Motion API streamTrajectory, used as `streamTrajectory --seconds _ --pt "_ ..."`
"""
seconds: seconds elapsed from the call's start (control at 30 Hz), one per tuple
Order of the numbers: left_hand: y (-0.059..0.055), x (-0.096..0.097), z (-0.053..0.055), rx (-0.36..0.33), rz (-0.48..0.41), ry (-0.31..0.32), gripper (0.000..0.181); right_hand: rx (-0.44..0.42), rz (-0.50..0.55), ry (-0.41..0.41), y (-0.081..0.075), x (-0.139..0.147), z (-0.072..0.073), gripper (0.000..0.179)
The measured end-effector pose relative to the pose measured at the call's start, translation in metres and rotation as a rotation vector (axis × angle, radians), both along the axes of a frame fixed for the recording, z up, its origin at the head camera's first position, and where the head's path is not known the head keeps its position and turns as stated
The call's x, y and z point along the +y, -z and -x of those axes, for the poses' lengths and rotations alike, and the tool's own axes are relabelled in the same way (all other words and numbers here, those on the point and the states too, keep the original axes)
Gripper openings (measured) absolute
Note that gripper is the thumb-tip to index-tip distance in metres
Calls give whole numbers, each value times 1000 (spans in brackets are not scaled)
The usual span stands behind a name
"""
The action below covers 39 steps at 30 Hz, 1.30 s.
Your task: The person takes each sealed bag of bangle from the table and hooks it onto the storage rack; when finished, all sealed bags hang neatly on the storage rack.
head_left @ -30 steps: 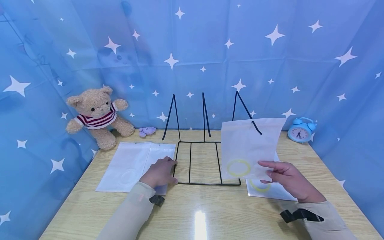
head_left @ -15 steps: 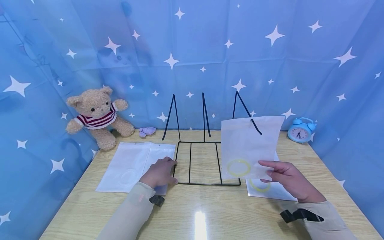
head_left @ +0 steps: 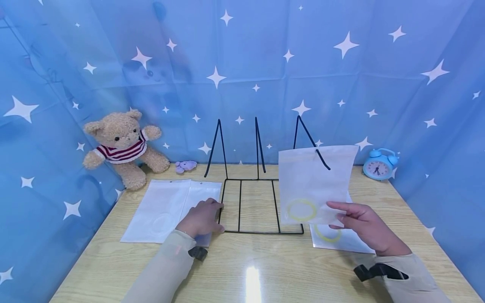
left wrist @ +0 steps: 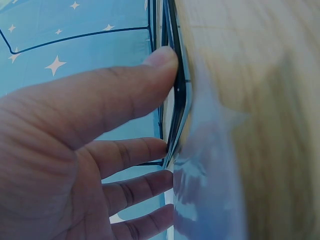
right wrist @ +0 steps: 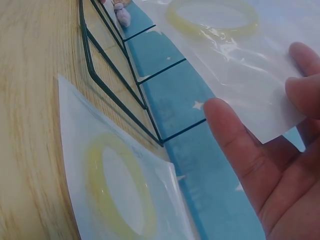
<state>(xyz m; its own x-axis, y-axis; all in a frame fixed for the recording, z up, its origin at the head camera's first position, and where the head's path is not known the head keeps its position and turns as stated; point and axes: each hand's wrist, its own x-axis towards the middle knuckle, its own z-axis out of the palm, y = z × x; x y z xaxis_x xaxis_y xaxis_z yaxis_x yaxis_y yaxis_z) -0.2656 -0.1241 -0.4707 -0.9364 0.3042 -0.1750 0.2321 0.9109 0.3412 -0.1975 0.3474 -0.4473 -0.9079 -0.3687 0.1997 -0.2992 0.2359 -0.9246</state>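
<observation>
Fingers [right wrist: 235, 145] of the right hand [head_left: 373, 231] are held loosely apart at the lower right corner of a hanging white pouch [head_left: 318, 185]. Two fingertips are seen in front of the plastic, while other parts of the same hand are covered by it, so the corner is set between them; whether it is pressed cannot be told. A yellow ring [right wrist: 180, 22] is seen low in the pouch, to the left of these fingertips. The pouch is hung by its top from the rightmost arm of a black wire rack [head_left: 240, 206]. Beneath, on the bench [head_left: 212, 273], a second white pouch [right wrist: 125, 190], also showing a yellow ring, is laid, partly hidden by the hanging one and by the hand. The rack's left rail is touched by the left hand [head_left: 201, 216], whose thumb and forefinger are spread wide along it. Two flat pouches [head_left: 151, 206] are laid beside the rack, the nearer of them partly covered by that hand.
</observation>
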Motion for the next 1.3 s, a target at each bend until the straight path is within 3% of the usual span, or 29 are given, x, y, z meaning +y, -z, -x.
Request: streamTrajectory --seconds 1.3 --pt "-1 -1 -1 -3 -5 5 78 -12 40 -13 -1 0 0 42"
